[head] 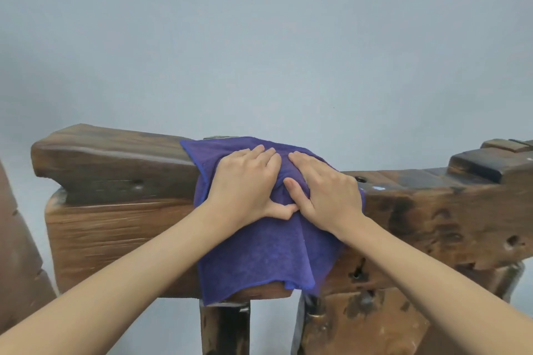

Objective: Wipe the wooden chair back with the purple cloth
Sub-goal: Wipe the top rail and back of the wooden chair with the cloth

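Observation:
A purple cloth point(259, 251) is draped over the top rail of a rough, dark wooden chair back point(115, 210) and hangs down its near face to the lower edge. My left hand point(245, 181) lies flat on the cloth's upper part with its fingers together. Beside it, my right hand point(326, 187) presses the cloth too, its thumb tucked into a fold. The thumbs of the two hands touch. The cloth hides the middle of the rail.
The chair back continues right as a knotty, holed slab point(447, 210) with stepped blocks on top. Two wooden posts point(225, 326) run down below. Another wooden piece point(17, 253) stands at the left edge. A plain grey wall point(259, 37) is behind.

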The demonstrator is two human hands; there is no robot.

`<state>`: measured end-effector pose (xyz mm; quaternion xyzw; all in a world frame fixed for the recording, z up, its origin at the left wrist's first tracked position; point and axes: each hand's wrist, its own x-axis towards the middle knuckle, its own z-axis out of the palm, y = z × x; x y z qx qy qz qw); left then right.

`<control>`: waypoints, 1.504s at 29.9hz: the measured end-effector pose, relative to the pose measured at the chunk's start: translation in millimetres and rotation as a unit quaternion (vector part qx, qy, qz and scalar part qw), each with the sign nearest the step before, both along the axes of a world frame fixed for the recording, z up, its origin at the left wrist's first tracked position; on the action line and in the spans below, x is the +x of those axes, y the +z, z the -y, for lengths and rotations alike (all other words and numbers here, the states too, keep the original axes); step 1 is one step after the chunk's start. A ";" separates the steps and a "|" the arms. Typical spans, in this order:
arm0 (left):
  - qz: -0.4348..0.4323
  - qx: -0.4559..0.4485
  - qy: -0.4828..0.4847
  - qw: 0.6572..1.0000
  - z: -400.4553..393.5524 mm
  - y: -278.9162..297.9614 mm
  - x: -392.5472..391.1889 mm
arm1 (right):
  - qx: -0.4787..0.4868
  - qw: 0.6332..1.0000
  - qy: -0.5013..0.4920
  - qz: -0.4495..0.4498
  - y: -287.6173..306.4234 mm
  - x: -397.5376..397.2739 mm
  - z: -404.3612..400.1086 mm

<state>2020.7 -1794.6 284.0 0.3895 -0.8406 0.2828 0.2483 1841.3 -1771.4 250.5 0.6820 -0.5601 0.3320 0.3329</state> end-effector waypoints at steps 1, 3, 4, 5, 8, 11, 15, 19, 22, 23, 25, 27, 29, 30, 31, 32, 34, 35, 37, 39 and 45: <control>0.010 0.003 0.007 1.000 -0.3 0.7 -9.1 | 0.011 1.000 -0.013 -0.002 -0.8 -8.2 -1.8; 0.030 0.000 0.016 0.999 -3.0 2.0 -31.2 | 0.029 0.999 -0.035 -0.011 -3.9 -28.0 -6.2; 0.042 0.004 0.019 0.999 -4.7 2.4 -42.4 | 0.042 0.998 -0.040 -0.018 -4.6 -37.1 -7.8; 0.055 0.011 0.022 0.998 -5.6 1.8 -54.7 | 0.062 0.997 -0.042 -0.025 -4.9 -46.4 -9.9; 0.084 0.044 0.026 0.995 -6.4 -0.1 -91.5 | 0.121 0.990 -0.050 -0.046 -3.2 -75.6 -12.1; 0.117 0.086 0.038 0.989 -5.6 -3.1 -128.2 | 0.143 0.988 -0.026 -0.050 1.0 -114.5 -13.9; 0.085 0.166 0.035 0.982 -2.2 -9.3 -174.5 | 0.202 0.976 0.051 -0.064 12.3 -174.1 -15.0; 0.050 0.239 0.012 0.970 -3.3 -9.4 -224.6 | 0.231 0.969 0.052 -0.076 14.2 -223.9 -15.6; 0.036 0.253 0.010 0.967 -6.5 -10.7 -264.2 | 0.229 0.971 0.046 -0.055 14.7 -259.2 -22.3; 0.033 0.262 0.009 0.965 -7.0 -10.7 -274.5 | 0.230 0.971 0.037 -0.051 15.3 -268.3 -24.3; 0.029 0.279 0.001 0.960 -7.2 -9.0 -298.4 | 0.238 0.970 0.008 -0.046 15.4 -288.9 -28.1; 0.027 0.293 -0.007 0.956 -5.6 -7.9 -318.8 | 0.247 0.968 -0.028 -0.039 14.6 -303.7 -29.5; 0.025 0.305 -0.006 0.952 -2.4 -6.4 -332.5 | 0.251 0.966 -0.042 -0.040 15.9 -309.6 -29.7; 0.025 0.312 -0.003 0.950 -0.1 -6.5 -336.1 | 0.259 0.964 -0.045 -0.047 17.5 -309.7 -29.7; 0.023 0.317 -0.002 0.948 1.6 -6.6 -337.5 | 0.274 0.959 -0.051 -0.058 19.8 -307.9 -29.9; 0.020 0.321 0.000 0.947 2.8 -6.9 -337.3 | 0.299 0.950 -0.060 -0.063 22.2 -305.5 -30.4; 0.017 0.326 0.001 0.945 3.6 -7.1 -336.3 | 0.345 0.934 -0.084 -0.044 26.0 -302.6 -30.4; 0.012 0.327 0.001 0.945 3.7 -6.8 -335.8 | 0.358 0.929 -0.093 -0.030 27.2 -301.3 -30.2; -0.001 0.326 -0.001 0.945 3.0 -4.9 -336.5 | 0.368 0.924 -0.104 -0.008 28.8 -300.2 -30.6; -0.013 0.331 -0.005 0.943 4.1 -4.3 -326.1 | 0.351 0.929 -0.116 -0.003 26.8 -287.3 -30.5; -0.012 0.321 -0.022 0.947 -4.6 -4.6 -338.7 | 0.299 0.932 -0.203 -0.033 16.8 -293.0 -40.0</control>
